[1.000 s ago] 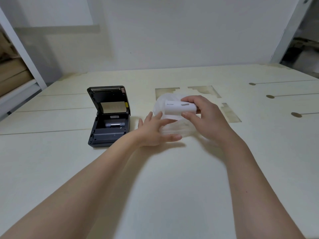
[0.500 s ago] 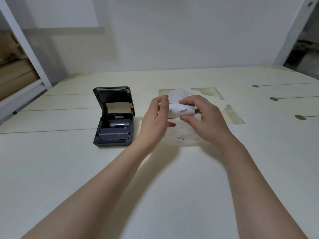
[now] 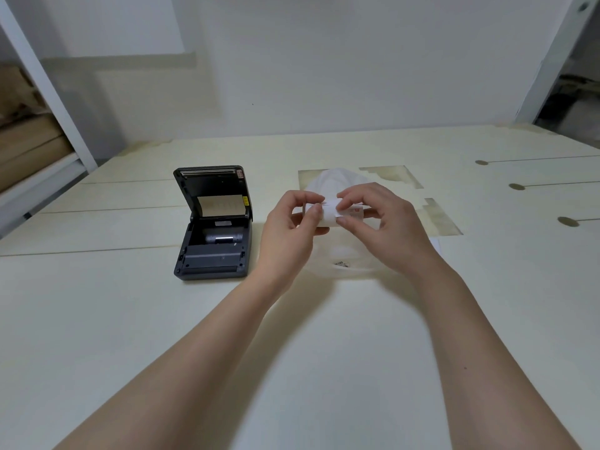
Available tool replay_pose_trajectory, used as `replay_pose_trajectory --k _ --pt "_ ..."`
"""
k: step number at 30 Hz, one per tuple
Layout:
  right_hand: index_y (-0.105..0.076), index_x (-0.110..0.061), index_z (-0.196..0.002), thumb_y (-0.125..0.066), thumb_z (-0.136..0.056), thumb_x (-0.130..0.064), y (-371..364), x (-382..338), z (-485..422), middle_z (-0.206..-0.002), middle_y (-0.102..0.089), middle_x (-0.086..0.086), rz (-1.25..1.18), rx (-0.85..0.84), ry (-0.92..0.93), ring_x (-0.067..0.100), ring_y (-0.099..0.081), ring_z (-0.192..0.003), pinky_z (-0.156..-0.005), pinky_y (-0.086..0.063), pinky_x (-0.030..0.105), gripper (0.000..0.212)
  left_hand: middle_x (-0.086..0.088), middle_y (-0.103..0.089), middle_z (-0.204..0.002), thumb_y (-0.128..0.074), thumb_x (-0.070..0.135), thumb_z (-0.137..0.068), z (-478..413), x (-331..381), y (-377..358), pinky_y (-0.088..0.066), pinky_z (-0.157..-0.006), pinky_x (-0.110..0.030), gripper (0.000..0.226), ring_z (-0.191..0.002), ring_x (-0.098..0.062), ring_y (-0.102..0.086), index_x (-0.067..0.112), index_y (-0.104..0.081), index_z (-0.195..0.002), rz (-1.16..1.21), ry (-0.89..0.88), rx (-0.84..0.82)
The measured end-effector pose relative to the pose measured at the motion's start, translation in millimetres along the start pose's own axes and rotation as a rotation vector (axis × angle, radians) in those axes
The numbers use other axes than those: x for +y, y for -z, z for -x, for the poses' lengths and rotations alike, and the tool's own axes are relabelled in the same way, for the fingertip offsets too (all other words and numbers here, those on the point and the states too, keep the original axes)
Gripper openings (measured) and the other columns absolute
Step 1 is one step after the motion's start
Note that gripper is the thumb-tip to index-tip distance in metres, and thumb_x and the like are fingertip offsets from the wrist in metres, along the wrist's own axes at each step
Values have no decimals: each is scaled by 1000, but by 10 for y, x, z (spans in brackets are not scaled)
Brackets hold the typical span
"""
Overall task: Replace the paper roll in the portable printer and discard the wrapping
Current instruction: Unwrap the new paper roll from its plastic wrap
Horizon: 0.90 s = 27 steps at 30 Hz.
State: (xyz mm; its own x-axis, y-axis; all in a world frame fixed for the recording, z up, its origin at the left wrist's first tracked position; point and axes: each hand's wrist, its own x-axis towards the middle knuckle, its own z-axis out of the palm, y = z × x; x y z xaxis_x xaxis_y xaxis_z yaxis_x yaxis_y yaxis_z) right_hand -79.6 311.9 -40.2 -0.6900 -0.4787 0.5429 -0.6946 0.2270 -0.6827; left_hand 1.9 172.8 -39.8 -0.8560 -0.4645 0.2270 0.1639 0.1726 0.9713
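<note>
White paper roll (image 3: 328, 215) pinched between both hands (image 3: 344, 222).

Left hand (image 3: 289, 228) and right hand (image 3: 386, 228) pinching paper roll (image 3: 328, 214), open printer (image 3: 212, 227) left, on table (image 3: 97, 319)

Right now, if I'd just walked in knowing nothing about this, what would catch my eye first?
Two bare hands meet above the middle of the pale table, the left hand and right hand pinching a small white paper roll between them. Just to their left sits a dark portable printer, its lid tipped up and its paper bay exposed. Under and behind the hands lies crumpled clear wrapping.
</note>
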Motion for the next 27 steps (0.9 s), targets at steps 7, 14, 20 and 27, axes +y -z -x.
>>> replay_pose_trajectory --k 7,14,20,27 --pt "-71 -18 -85 -66 -87 -17 -14 4 -15 -107 -68 -10 -43 10 -76 10 -65 -100 -90 -53 36 6 -3 -69 -109 -56 18 -98 -1 -42 -15 -55 -80 -24 9 -92 -19 -72 22 -63 -101 -18 -24 1" --pt "-65 -29 -83 -63 -90 -21 1 -11 -5 -108 -71 -14 -143 -9 -153 10 -67 -101 -89 -53 28 11 -3 -68 -109 -58 20 -97 -5 -25 -68 -44 -58 -4 9 -95 -26 -72 16 -64 -102 -63 -23 80" --pt "-61 -21 -87 -56 -94 -18 6 14 -61 -94 -74 -10 -286 244 -273 11 -70 -92 -85 -56 35 9 -1 -68 -108 -57 18 -96 -30 -88 -55 -51 -66 -11 12 -93 -20 -72 20 -65 -105 -104 -35 92" --pt "-73 -19 -68 -63 -78 -21 -91 100 44 -83 -73 -5 525 -159 -431 26 -50 -102 -85 -46 37 15 10 -65 -103 -57 16 -94 -40 -77 23 -58 -87 -47 14 -79 6 -65 27 -62 -102 -74 -109 186"
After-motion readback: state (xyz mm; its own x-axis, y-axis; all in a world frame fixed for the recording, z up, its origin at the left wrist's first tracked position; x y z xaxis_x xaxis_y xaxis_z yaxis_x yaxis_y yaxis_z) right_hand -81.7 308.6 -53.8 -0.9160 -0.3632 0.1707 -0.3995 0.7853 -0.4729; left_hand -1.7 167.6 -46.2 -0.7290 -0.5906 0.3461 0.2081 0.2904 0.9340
